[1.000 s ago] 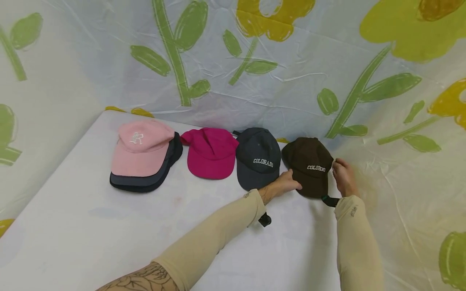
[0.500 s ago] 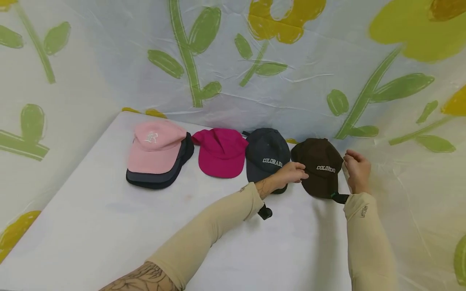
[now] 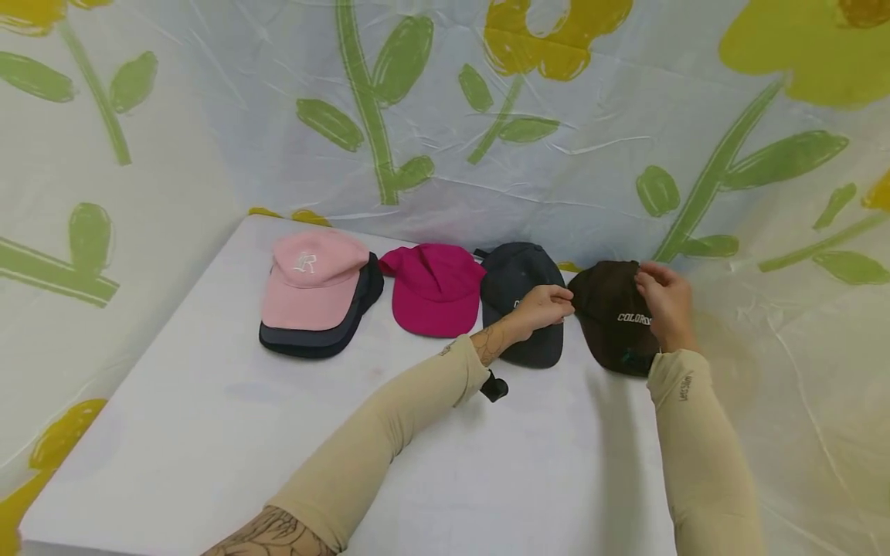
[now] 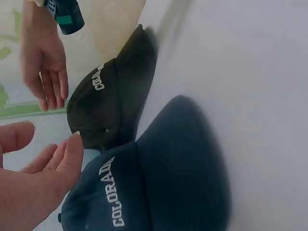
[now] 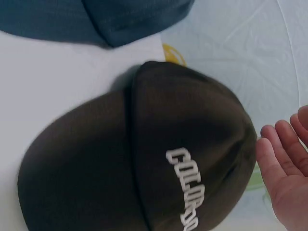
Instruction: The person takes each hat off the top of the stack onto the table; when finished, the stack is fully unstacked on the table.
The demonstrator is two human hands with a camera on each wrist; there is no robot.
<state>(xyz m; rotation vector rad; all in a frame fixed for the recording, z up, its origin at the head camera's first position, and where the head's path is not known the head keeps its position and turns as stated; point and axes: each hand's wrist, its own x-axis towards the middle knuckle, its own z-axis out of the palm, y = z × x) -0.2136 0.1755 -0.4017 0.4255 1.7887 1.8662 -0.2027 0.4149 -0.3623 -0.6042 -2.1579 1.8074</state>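
A brown cap (image 3: 603, 332) with white lettering lies at the right end of the row, brim toward the person. My right hand (image 3: 667, 305) is at its right side by the crown; in the right wrist view the straight fingers (image 5: 270, 161) reach the crown's edge, without curling round it. My left hand (image 3: 538, 313) hovers over the dark blue-grey COLORADO cap (image 3: 521, 266), hiding part of its lettering, fingertips near the brown cap's left edge. In the left wrist view the left thumb and fingers (image 4: 72, 156) are apart with nothing between them.
A magenta cap (image 3: 436, 282) lies left of the blue-grey one. Farther left, a light pink cap (image 3: 313, 301) sits stacked on dark caps (image 3: 306, 345). The white table (image 3: 208, 432) meets a flower-print sheet (image 3: 229, 100) at the back and right.
The left hand has withdrawn from the brown cap's brim, up and left over the blue-grey cap. The right hand has risen along the brown cap's right side toward its crown. The head view has shifted left.
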